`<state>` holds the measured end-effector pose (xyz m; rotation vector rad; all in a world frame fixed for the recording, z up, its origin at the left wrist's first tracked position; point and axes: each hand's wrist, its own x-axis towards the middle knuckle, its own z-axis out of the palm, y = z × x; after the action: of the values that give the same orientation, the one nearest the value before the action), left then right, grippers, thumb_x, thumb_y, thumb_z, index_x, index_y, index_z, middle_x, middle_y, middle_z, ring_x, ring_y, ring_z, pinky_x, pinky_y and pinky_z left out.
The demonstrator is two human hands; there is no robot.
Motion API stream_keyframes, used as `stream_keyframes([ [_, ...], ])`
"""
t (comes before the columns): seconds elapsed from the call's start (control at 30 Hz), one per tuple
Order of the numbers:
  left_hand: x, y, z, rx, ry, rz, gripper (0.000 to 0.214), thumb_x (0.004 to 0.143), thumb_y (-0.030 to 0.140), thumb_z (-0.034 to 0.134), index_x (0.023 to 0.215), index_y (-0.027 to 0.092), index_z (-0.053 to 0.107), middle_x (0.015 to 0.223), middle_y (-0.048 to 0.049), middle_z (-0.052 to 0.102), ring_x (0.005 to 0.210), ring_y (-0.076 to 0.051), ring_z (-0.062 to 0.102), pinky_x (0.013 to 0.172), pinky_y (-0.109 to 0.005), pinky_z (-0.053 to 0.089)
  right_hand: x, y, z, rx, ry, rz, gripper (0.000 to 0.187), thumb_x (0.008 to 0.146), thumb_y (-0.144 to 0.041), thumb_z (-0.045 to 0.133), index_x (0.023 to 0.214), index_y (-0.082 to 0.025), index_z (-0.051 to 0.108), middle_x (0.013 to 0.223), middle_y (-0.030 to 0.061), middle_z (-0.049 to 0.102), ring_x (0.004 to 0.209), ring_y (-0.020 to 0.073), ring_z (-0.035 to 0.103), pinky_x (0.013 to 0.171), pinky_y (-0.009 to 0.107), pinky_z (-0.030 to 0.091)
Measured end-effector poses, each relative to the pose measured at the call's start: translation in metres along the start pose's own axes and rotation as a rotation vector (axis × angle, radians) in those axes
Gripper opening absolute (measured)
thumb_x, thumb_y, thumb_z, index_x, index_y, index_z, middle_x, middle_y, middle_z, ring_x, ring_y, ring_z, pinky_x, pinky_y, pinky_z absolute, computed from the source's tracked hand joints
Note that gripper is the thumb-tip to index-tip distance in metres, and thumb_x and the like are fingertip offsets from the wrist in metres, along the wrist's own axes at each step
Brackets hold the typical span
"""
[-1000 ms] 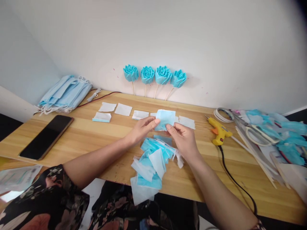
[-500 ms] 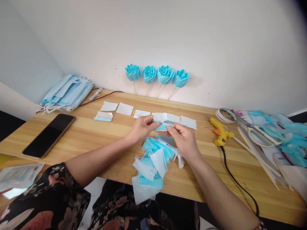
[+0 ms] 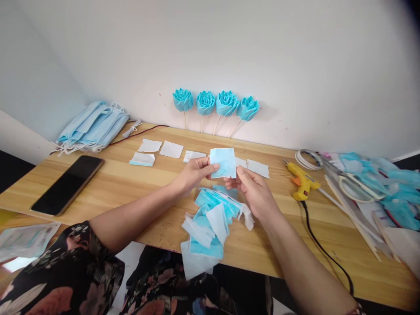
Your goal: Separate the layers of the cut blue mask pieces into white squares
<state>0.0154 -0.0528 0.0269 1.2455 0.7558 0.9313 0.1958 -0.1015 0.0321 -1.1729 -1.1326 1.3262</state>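
- Cloth square [image 3: 223, 162], pale blue, is held in the air just beyond a heap of scraps [image 3: 215, 225], placed at the near edge of the table [image 3: 164, 232], probably for easy reach.
- Its left edge is pinched between the closed thumb and fingers of the left hand [image 3: 197, 172], likely to keep it flat.
- Its right edge is touched by the thumb of the right hand [image 3: 257, 190]; the fingers are slightly spread below, and whether it is gripped cannot be told.
- Glue gun [image 3: 302, 180] is set aside, perhaps to spare the cloth.
- White pieces [image 3: 172, 149] are laid flat beyond, apparently to be kept apart.
- Flowers [image 3: 227, 103] are leaned on the wall [image 3: 138, 65], presumably for support.
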Motion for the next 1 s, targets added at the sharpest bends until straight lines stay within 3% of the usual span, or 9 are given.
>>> stream_keyframes([
  [0.13,-0.001,-0.001,0.0019,0.046,-0.014,-0.01,0.038,0.076,0.048,0.071,0.065,0.014,0.058,0.063,0.0006,0.054,0.061,-0.01,0.047,0.063,-0.025,0.037,-0.0005,-0.0003,-0.001,-0.108,0.0,-0.046,0.033,0.082,-0.051,0.069,0.073,-0.02,0.07,0.073,0.0015,0.068,0.069,0.0148,0.061,0.07,0.028,0.05],
  [0.33,-0.0038,0.0032,0.005,0.073,0.031,-0.044,0.053,0.084,0.062,0.054,0.06,0.015,0.056,0.059,-0.0027,0.055,0.06,-0.014,0.052,0.063,-0.029,0.041,-0.0008,-0.0028,0.0,-0.202,0.055,-0.107,0.031,0.08,-0.048,0.069,0.068,-0.02,0.067,0.066,0.0004,0.065,0.067,0.0149,0.059,0.068,0.028,0.05],
  [0.47,-0.0057,0.006,0.0057,0.103,-0.076,-0.042,0.038,0.075,0.051,0.07,0.069,0.014,0.062,0.064,-0.0004,0.057,0.064,-0.012,0.052,0.064,-0.026,0.041,-0.0003,-0.003,0.0002,-0.254,0.104,-0.133,0.034,0.081,-0.048,0.068,0.062,-0.02,0.063,0.062,-0.0006,0.063,0.064,0.0152,0.059,0.066,0.029,0.05],
  [0.57,-0.0055,0.0046,0.0056,0.099,-0.075,-0.019,0.031,0.071,0.042,0.073,0.067,0.014,0.061,0.064,0.0013,0.056,0.062,-0.009,0.047,0.061,-0.024,0.038,0.0015,-0.0014,-0.001,-0.26,0.107,-0.115,0.034,0.081,-0.048,0.067,0.062,-0.02,0.063,0.063,0.0,0.063,0.064,0.0159,0.059,0.066,0.029,0.051],
  [0.67,-0.0047,0.003,0.0056,0.114,-0.003,0.01,0.028,0.072,0.036,0.071,0.062,0.015,0.056,0.06,0.0023,0.054,0.059,-0.008,0.045,0.06,-0.023,0.037,0.0026,-0.0015,-0.0032,-0.198,0.167,-0.114,0.026,0.085,-0.046,0.062,0.085,-0.021,0.07,0.08,0.0024,0.071,0.072,0.0175,0.063,0.071,0.032,0.053],
  [0.73,-0.0042,0.0028,0.0059,0.128,0.037,0.024,0.028,0.073,0.034,0.069,0.06,0.015,0.054,0.058,0.0029,0.052,0.058,-0.008,0.044,0.059,-0.023,0.036,0.0015,-0.0029,-0.004,-0.242,0.29,-0.214,0.026,0.087,-0.042,0.06,0.1,-0.022,0.069,0.091,0.0036,0.072,0.081,0.0189,0.065,0.077,0.034,0.052],
  [0.83,-0.004,0.0027,0.0066,0.147,0.067,0.039,0.028,0.075,0.033,0.067,0.06,0.016,0.051,0.057,0.0036,0.051,0.056,-0.007,0.043,0.058,-0.023,0.036,-0.0027,-0.0057,-0.0017,-0.543,0.394,-0.472,0.014,0.088,-0.033,0.06,0.093,-0.022,0.069,0.088,0.0035,0.072,0.084,0.0197,0.065,0.081,0.034,0.049],
  [1.0,-0.0044,-0.001,0.0075,0.183,0.069,0.053,0.029,0.076,0.035,0.067,0.062,0.016,0.05,0.056,0.0044,0.049,0.056,-0.008,0.043,0.056,-0.023,0.033,-0.0067,-0.0053,0.0059,-0.953,0.259,-0.734,0.011,0.088,-0.021,0.058,0.081,-0.024,0.066,0.08,0.0021,0.072,0.079,0.0203,0.064,0.077,0.036,0.044],
])
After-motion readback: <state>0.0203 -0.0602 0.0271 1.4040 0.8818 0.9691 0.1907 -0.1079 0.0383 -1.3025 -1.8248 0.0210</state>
